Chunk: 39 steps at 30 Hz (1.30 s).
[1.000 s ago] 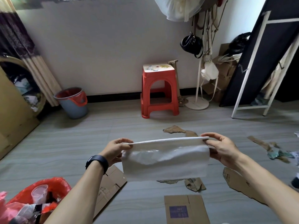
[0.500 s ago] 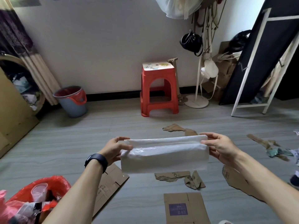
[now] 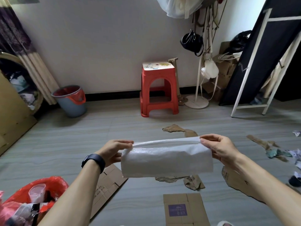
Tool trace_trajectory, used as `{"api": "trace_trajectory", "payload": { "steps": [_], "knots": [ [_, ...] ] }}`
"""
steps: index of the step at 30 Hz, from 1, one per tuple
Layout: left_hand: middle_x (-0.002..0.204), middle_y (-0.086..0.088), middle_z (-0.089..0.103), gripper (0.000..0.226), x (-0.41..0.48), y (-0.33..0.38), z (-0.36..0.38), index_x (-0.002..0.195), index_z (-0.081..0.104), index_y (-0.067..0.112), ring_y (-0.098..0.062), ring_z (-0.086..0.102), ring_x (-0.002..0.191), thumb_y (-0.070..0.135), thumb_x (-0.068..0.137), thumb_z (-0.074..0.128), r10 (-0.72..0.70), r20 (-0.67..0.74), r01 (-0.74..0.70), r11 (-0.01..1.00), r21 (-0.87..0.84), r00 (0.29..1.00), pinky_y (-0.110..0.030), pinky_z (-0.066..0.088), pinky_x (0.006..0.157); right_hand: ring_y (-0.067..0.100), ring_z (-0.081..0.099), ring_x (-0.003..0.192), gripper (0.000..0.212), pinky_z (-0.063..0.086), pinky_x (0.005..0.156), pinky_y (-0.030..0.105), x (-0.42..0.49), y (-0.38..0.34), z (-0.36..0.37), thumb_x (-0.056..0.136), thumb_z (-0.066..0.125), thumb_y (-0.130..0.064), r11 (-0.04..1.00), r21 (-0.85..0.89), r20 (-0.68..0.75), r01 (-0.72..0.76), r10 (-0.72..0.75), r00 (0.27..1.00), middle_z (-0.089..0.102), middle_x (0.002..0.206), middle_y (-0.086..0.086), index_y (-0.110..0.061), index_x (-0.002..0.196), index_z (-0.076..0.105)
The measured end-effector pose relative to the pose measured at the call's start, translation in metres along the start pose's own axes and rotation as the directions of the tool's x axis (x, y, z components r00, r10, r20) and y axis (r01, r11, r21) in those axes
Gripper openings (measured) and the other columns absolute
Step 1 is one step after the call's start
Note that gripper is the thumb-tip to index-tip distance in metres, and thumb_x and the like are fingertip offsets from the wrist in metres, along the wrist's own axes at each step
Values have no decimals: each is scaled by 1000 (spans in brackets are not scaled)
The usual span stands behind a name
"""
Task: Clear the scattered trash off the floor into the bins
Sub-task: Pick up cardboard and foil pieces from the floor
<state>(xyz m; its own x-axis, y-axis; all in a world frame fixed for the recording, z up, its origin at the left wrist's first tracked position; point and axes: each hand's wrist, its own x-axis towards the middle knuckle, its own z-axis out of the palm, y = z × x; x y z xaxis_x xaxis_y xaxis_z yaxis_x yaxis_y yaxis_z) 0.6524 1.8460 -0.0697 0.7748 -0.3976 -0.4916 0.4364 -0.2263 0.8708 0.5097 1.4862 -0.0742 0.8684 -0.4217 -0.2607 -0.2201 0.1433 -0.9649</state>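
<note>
A white plastic bag [image 3: 167,159] hangs stretched between my two hands above the floor. My left hand [image 3: 112,150] pinches its upper left corner and my right hand [image 3: 218,148] pinches its upper right corner. Torn cardboard scraps [image 3: 179,130] lie on the grey floor beyond the bag, more scraps [image 3: 193,181] lie below it, and a flat cardboard sheet [image 3: 184,209] lies near my feet. A grey bin with a red liner [image 3: 70,101] stands by the far wall. A full red trash bag [image 3: 40,193] sits at the lower left.
A red stool [image 3: 158,88] stands against the wall. A white coat stand [image 3: 197,101] with bags is to its right, then a leaning black panel with a white frame [image 3: 254,70]. Paper and cardboard litter [image 3: 275,152] covers the floor at right. A flattened box [image 3: 107,185] lies under my left arm.
The bag's top edges have been pulled apart, so its mouth has opened slightly between my hands. The view has shifted a little.
</note>
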Motion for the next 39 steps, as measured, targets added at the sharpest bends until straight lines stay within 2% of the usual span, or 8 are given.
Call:
{"api": "trace_trajectory", "payload": {
  "steps": [6,15,21,25,29,33,36,39],
  "knots": [
    [108,-14,70,37,6,-2,0,112,65,12,-28,68,83,-8,81,67,60,-71,-65,995,-70,996,-28,58,64,17,69,68,24,56,53,25,5,0,4,88,63,6,994,98,11,-45,44,999,70,95,9,-9,107,67],
    [109,-9,70,27,3,-5,-3,110,73,15,-24,64,78,16,85,61,-74,-31,72,995,-64,997,-27,52,58,28,70,74,22,55,56,31,-4,-3,5,90,59,-7,996,-25,82,-82,84,993,74,92,14,-4,107,71],
    [119,-11,64,30,7,-5,-2,110,66,12,-27,63,108,-2,83,69,25,-78,-25,1000,4,997,-39,52,92,29,72,85,39,58,56,30,-3,0,11,85,71,0,998,-4,53,-68,68,996,68,111,15,-8,120,58],
    [113,-17,68,33,8,-6,-3,111,65,4,-33,65,104,-7,81,69,47,-104,-51,998,-43,993,-42,55,89,25,69,78,27,60,59,27,2,0,11,87,62,10,997,44,62,-70,68,996,68,106,16,-3,110,66],
    [106,-13,62,27,7,-4,0,111,66,10,-20,59,71,-3,90,58,9,-101,-9,1000,-3,995,-24,53,54,20,64,59,16,54,48,27,0,1,11,90,60,5,997,-57,28,-52,53,998,68,90,16,-5,97,71],
    [89,-11,60,27,4,-4,-1,113,67,6,-17,55,51,13,90,53,-95,-30,92,992,-91,995,-21,47,43,24,63,69,18,50,51,28,-1,-1,9,89,58,-1,988,-126,33,-86,91,995,67,94,17,-6,99,72],
    [99,-10,65,29,5,-4,-3,113,68,6,-16,58,52,24,90,64,-77,-21,75,994,-74,997,-22,49,46,24,65,71,17,52,54,28,-1,1,10,91,65,-13,993,-78,54,-94,98,994,68,99,14,-6,105,72],
    [119,-13,63,34,7,-5,-1,119,62,6,-18,64,69,3,86,70,-39,-49,39,999,-1,998,-22,55,53,23,68,81,27,58,59,32,1,5,12,89,69,-6,996,-81,37,-35,38,999,67,109,12,-8,116,64]
  ]
}}
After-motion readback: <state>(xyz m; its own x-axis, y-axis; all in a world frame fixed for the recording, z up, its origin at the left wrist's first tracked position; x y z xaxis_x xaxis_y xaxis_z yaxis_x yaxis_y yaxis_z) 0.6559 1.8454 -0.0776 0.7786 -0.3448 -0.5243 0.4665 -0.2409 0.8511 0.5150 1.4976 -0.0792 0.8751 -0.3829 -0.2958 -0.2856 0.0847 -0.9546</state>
